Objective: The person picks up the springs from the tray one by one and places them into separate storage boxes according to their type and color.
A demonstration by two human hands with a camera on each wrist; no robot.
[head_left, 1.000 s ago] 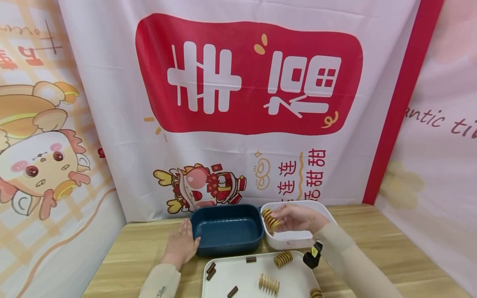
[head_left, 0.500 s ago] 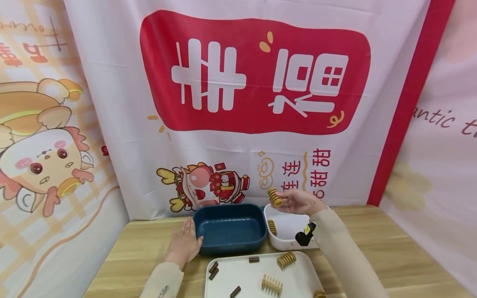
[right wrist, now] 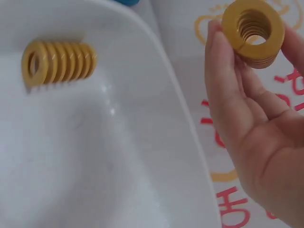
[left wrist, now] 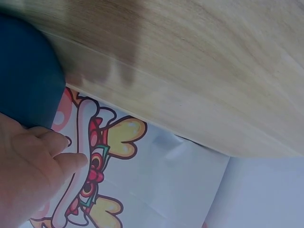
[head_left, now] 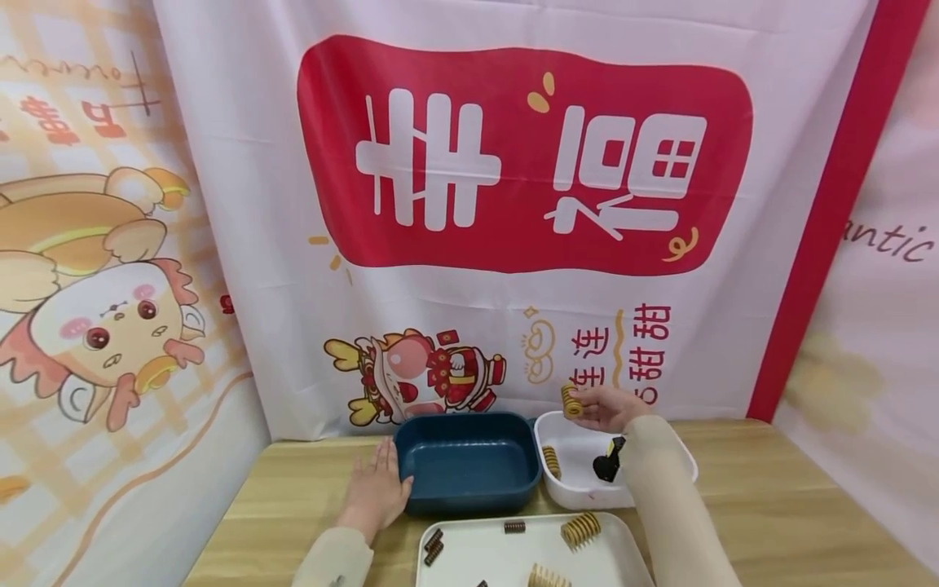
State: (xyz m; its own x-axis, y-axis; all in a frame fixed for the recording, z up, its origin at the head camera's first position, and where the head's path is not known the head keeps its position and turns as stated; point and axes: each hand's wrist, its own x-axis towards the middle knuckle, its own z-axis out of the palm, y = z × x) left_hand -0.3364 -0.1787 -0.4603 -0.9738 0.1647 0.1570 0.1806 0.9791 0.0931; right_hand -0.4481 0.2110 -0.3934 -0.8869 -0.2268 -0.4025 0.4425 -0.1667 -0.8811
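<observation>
My right hand [head_left: 609,408] pinches a yellow coil spring [head_left: 571,402] between fingers and thumb, raised over the far rim of the white bin [head_left: 616,499]. In the right wrist view the held spring [right wrist: 254,33] shows its hollow end, and another yellow spring [right wrist: 59,64] lies inside the bin against the wall. That second spring [head_left: 552,462] also shows at the bin's left in the head view. My left hand [head_left: 377,489] rests with extended fingers against the left side of the dark blue bin [head_left: 469,501]. The left wrist view shows this hand [left wrist: 38,166] beside the blue wall.
A cream tray [head_left: 477,562] in front of the bins carries a large yellow spring [head_left: 581,531], a paler spring [head_left: 548,577] and several small dark brown springs [head_left: 515,527]. The wooden table [head_left: 748,505] ends at a printed cloth backdrop [head_left: 257,342].
My right hand has lifted a yellow spring out of the white bin and holds it above the far rim, turned more upright. The left hand stays at the blue bin. The head view has shifted slightly.
</observation>
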